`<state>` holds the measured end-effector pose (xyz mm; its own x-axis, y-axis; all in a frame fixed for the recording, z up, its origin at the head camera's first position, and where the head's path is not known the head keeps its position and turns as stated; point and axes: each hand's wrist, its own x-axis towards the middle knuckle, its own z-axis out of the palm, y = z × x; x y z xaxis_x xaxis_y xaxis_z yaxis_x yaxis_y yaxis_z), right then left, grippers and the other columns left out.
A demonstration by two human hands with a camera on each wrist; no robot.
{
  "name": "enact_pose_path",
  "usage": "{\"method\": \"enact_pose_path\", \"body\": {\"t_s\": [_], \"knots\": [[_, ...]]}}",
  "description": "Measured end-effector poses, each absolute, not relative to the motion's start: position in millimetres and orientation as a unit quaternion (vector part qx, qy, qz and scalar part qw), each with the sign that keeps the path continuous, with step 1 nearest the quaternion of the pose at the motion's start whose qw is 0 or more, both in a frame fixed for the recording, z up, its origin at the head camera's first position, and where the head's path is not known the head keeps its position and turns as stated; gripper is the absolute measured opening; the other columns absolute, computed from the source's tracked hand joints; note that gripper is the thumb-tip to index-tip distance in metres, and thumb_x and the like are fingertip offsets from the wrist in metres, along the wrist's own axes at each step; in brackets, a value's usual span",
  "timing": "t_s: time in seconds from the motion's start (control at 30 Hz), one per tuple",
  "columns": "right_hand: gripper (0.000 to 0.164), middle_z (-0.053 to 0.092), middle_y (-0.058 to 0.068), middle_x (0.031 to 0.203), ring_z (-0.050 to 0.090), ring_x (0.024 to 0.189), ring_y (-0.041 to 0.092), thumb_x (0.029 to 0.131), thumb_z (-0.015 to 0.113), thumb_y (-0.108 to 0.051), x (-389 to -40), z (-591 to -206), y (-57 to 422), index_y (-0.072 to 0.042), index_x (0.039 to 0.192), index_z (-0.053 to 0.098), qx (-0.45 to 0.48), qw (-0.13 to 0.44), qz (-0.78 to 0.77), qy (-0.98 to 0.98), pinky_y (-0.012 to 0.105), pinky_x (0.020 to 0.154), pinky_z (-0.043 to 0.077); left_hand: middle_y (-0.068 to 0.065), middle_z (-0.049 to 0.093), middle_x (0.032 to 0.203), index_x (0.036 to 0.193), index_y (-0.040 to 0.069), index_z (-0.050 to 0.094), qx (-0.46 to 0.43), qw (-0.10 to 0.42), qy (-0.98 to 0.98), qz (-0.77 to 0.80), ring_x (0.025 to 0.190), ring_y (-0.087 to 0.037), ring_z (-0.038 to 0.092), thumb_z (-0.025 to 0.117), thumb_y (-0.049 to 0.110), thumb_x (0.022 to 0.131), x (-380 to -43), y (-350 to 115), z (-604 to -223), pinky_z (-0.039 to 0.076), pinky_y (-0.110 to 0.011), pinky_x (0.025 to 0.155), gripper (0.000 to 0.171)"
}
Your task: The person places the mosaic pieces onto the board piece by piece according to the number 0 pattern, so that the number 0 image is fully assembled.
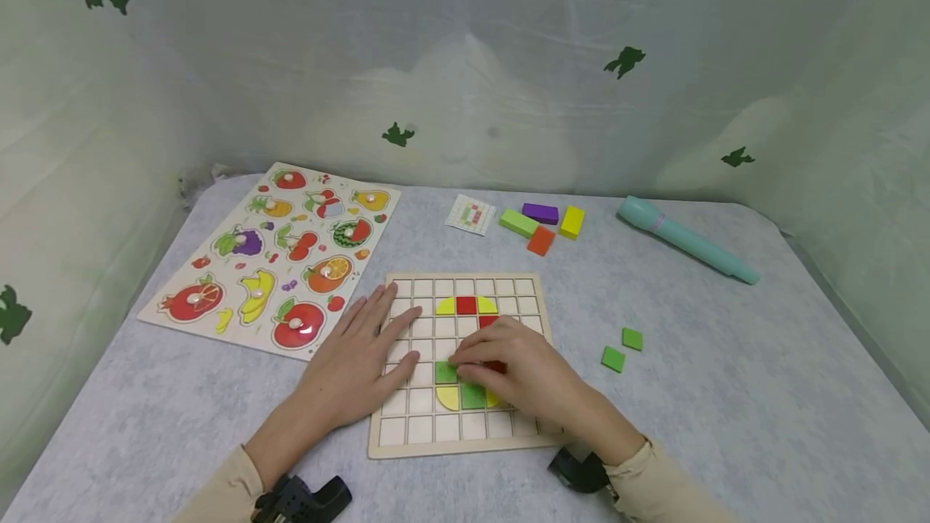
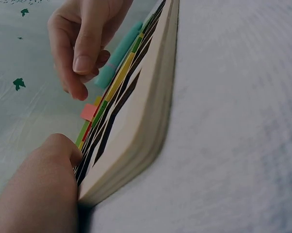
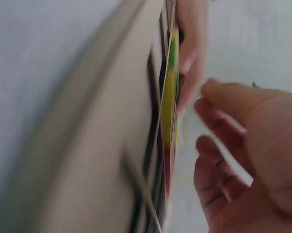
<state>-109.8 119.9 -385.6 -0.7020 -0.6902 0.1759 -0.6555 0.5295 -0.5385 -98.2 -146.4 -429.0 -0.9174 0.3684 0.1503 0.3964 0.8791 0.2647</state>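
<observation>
A square wooden grid board lies on the table with yellow, red and green pieces in its cells. On its left side rests my left hand, fingers spread across the grid. Over the middle hovers my right hand, thumb and fingertips close to a green square tile; I see nothing held between them. Beside that tile are a second green tile and a yellow quarter-round piece. Further up sit a red tile and a yellow rounded piece. The right hand hides some cells.
Two loose green tiles lie right of the board. Behind it are a small pattern card and light green, purple, yellow and orange pieces. A fruit puzzle board lies left, a teal tapered object back right.
</observation>
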Motion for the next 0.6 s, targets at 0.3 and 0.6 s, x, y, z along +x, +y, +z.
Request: {"method": "enact_pose_path", "body": {"t_s": [0.3, 0.6], "knots": [[0.019, 0.073, -0.017, 0.113, 0.061, 0.108, 0.006, 0.094, 0.077, -0.023, -119.7, -373.6, 154.7, -0.023, 0.113, 0.078, -0.375, 0.075, -0.3, 0.874, 0.031, 0.091, 0.055, -0.015, 0.022, 0.171, 0.155, 0.021, 0.048, -0.2, 0.048, -0.967, -0.153, 0.159, -0.032, 0.017, 0.054, 0.052, 0.1, -98.1, -146.1, -430.8, 0.016, -0.051, 0.129, 0.064], [0.025, 0.073, -0.014, 0.11, 0.061, 0.097, 0.012, 0.092, 0.08, -0.027, -134.3, -365.2, 190.9, -0.025, 0.116, 0.076, -0.359, 0.129, -0.296, 0.875, 0.03, 0.082, 0.054, -0.016, 0.023, 0.17, 0.154, 0.02, 0.049, -0.198, 0.053, -0.967, -0.153, 0.159, -0.032, 0.018, 0.055, 0.051, 0.099, -97.2, -146.7, -430.3, 0.017, -0.051, 0.129, 0.064]]}}
